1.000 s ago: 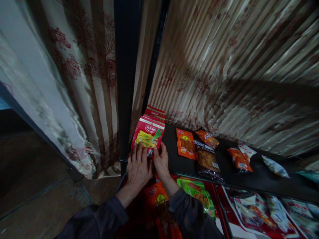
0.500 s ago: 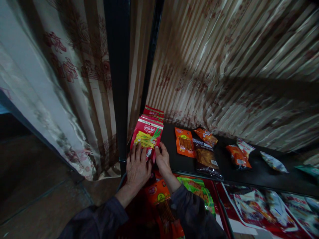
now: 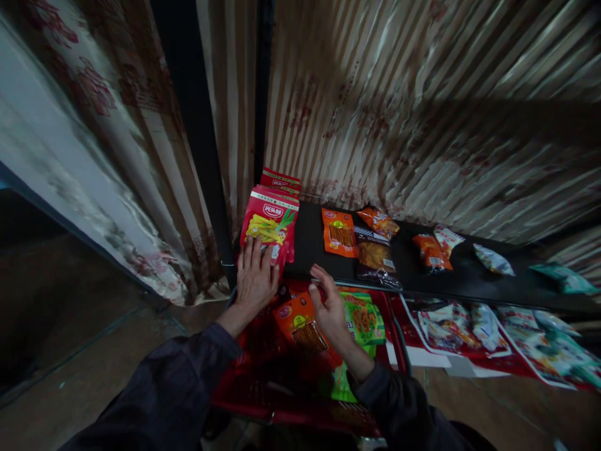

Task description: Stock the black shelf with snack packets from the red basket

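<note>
My left hand (image 3: pixel 256 275) lies with its fingers spread flat on the lower part of a pink-red snack packet (image 3: pixel 270 219) picturing yellow strips and green stalks. That packet rests on others like it at the left end of the black shelf (image 3: pixel 310 241). My right hand (image 3: pixel 328 307) hovers over the red basket, its fingers apart and nothing seen in them. Below it in the basket are an orange snack packet (image 3: pixel 300 322) and a green snack packet (image 3: pixel 369 319), both partly covered by the right hand and wrist.
On the shelf to the right lie another orange packet (image 3: pixel 339 232), a brown packet (image 3: pixel 375 254) and several smaller bags. The red basket (image 3: pixel 300 418) stands before the shelf, with more filled baskets to its right. A dark post (image 3: pixel 188 94) and printed curtains (image 3: pixel 375 125) border the shelf.
My right hand has come off the pink-red packet and moved right and back over the basket. My left hand stays on the packet. The view has shifted, showing more of the basket.
</note>
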{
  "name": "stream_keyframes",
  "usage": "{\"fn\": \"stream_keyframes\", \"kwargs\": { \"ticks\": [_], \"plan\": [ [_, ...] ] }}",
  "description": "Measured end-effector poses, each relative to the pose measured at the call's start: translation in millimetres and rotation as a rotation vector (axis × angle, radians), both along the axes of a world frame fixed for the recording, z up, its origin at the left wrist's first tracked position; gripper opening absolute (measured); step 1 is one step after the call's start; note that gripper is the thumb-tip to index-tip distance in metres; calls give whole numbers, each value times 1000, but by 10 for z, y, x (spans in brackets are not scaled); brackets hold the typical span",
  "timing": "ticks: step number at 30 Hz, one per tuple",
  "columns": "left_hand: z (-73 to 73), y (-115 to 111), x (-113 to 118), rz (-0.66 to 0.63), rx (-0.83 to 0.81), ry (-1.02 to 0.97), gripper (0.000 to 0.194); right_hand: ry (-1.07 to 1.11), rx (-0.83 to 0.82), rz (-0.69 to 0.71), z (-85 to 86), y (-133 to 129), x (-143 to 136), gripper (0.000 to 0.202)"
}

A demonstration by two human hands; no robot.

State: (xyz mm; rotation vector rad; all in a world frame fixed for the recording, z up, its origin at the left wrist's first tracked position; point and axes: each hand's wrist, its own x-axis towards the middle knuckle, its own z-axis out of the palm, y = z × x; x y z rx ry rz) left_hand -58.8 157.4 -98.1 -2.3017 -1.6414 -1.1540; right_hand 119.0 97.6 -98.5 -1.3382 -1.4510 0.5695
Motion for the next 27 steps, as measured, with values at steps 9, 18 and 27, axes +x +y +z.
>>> {"fn": "stream_keyframes", "kwargs": {
  "ticks": [9,18,27],
  "plan": [
    [-262,-483,246,-428,-399,137,37,-242,-275,94,-410,-727,744,29],
    [-453,-514,532,-202,-925,164,58,-380,-492,189,-623,-695,1002,36],
    [-693,-365,468,-203,-1029,224,55,-408,-675,307,-789,-689,964,49]
  ]
}}
